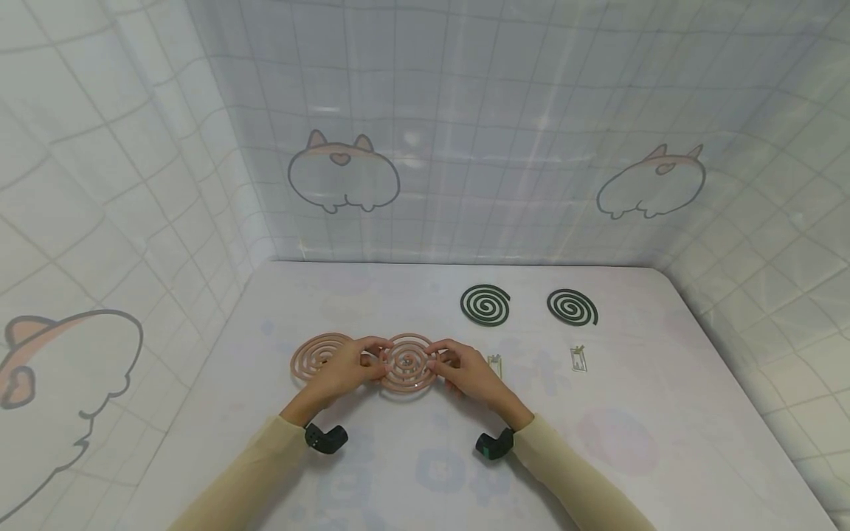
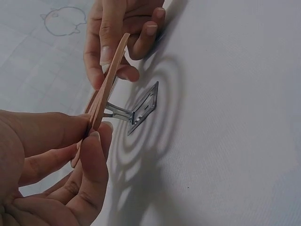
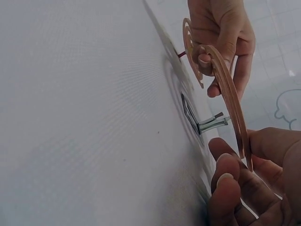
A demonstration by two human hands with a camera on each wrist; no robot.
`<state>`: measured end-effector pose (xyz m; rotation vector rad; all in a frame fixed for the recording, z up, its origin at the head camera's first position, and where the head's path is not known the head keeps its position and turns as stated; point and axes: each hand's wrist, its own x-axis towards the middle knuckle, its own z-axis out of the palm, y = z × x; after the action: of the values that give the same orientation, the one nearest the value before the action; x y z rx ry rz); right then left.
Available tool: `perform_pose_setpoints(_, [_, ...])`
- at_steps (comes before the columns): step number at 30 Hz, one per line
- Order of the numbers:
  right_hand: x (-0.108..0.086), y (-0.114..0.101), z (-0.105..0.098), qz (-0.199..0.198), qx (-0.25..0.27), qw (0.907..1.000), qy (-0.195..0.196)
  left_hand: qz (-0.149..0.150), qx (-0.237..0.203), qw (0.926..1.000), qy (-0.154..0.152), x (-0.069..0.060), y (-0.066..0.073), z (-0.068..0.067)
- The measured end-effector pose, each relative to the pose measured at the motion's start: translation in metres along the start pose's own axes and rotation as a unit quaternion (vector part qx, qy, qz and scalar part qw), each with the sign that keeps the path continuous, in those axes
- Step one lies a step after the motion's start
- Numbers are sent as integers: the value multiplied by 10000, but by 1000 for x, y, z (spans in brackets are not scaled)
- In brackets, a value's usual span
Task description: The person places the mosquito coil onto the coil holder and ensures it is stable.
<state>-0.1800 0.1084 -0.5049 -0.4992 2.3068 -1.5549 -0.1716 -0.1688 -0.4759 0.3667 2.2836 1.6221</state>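
Near the middle of the worktop [image 1: 598,487], I see a brown coil [image 2: 102,96] held up between the person's two hands. The fingers and thumb of the left hand [image 1: 348,369] pinch its rim on the side facing the worktop's left edge; those of the right hand [image 1: 474,372] pinch the opposite rim. Through the wrist views I find the coil raised, its ringed shadow falling on the white surface. Beneath it a metal stand [image 2: 133,116] rests on its flat frame, prongs angled up towards the coil; I cannot tell whether they touch it.

Towards the left edge I have a second brown coil [image 1: 308,359], partly hidden by the left hand. Near the far edge lie a green coil [image 1: 486,305] and, closer to the far right corner, another green coil [image 1: 572,306]. I spot a small metal frame [image 1: 494,361] just beside the right hand and a matching frame [image 1: 578,361] further towards the right edge.
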Motion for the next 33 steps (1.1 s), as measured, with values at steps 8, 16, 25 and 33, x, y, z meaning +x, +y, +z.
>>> perform_pose_setpoints(8, [0,0,1,-10,42,9999,97,-7,-105,9999,36,-1,-2,2])
perform_pose_setpoints(16, [1,1,3,-4,128,9998,156,12,-72,9999,81,-2,-2,3])
perform_pose_setpoints(25, [1,2,3,106,63,9998,131,-8,5,9999,113,-2,-3,6])
perform_pose_setpoints(33, [4,0,7,97,43,9997,201,39,23,9998,181,-2,-3,6])
